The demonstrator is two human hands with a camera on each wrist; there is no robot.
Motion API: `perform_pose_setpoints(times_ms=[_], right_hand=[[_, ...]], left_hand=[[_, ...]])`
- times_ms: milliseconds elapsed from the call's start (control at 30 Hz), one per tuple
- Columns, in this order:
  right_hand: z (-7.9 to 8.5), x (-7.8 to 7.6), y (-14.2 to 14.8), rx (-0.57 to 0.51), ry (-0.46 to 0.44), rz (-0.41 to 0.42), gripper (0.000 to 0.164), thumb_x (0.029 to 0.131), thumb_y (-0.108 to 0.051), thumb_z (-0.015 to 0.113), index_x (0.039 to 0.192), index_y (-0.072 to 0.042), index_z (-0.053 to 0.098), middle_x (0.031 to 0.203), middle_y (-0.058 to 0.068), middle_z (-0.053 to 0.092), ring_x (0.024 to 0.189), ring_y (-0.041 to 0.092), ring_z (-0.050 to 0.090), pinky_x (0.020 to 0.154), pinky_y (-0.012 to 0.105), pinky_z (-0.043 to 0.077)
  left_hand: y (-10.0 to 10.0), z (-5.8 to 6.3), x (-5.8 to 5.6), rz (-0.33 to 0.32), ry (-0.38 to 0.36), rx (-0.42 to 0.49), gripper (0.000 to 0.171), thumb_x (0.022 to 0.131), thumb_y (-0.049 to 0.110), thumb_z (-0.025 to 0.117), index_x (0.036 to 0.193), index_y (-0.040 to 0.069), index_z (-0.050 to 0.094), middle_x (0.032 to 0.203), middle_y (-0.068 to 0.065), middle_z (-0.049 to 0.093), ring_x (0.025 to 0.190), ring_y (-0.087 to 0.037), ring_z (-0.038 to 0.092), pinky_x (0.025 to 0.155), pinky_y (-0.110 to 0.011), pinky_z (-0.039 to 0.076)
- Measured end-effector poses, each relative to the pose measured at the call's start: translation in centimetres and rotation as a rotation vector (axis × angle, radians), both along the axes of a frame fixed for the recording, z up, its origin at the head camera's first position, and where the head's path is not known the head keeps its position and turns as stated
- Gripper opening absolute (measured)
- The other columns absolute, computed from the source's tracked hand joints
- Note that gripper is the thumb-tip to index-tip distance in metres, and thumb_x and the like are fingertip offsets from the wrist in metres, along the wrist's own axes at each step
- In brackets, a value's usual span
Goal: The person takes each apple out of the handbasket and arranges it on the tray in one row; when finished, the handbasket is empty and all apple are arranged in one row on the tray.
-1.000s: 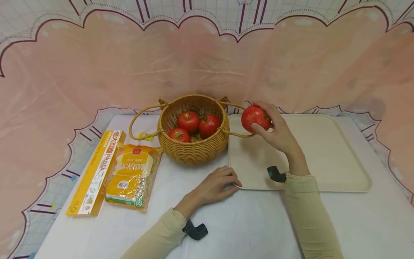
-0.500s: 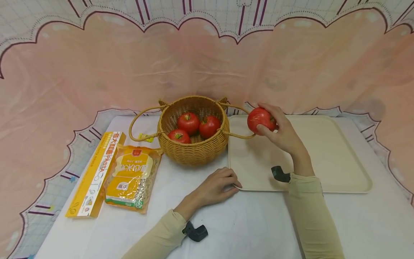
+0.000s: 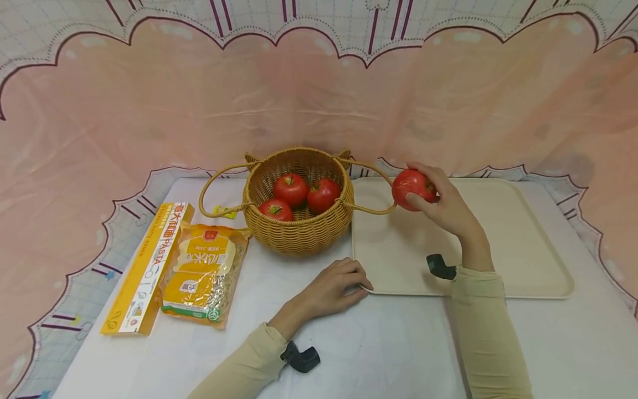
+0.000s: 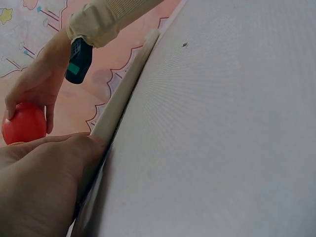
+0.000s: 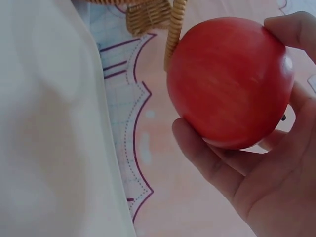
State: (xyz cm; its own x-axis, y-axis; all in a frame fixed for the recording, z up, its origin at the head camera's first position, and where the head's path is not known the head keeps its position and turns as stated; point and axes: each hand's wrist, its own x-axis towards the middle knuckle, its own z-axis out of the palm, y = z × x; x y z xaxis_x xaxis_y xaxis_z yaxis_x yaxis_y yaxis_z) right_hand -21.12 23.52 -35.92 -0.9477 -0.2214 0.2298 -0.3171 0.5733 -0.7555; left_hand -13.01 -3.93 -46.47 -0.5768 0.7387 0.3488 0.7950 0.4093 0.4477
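Here, a yellow box (image 3: 149, 269) and a packet (image 3: 206, 271) lie leftmost on the counter (image 3: 389, 343), then a wicker basket (image 3: 299, 238) holding three apples (image 3: 291, 189). My left grip (image 3: 335, 287) pinches the near left corner of the beige tray (image 3: 513, 238), while my right grip (image 3: 451, 213) is clamped round a red apple (image 3: 408, 187), raised above the tray near the basket's looped handle (image 3: 370, 210).

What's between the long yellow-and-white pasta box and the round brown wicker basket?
The head view shows an orange plastic bag between box and basket; farther back are the basket's looped handle and a small yellow item.
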Motion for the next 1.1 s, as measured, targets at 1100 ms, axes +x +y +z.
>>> perform_pose_setpoints(times_ms=[1100], right_hand=[[-1.0, -0.8, 1.6, 0.076, -0.124, -0.006, 0.058, 0.087, -0.031, 0.067, 0.140, -0.025, 0.043, 0.137, 0.011, 0.038, 0.125, 0.034, 0.040, 0.099, 0.059, 0.040]], left_hand=[[0.0, 0.3, 0.0, -0.003, 0.002, 0.014, 0.010, 0.088, 0.022, 0.066, 0.097, 0.025, 0.070, 0.096, 0.012, 0.057, 0.098, -0.003, 0.051, 0.090, -0.023, 0.042]])
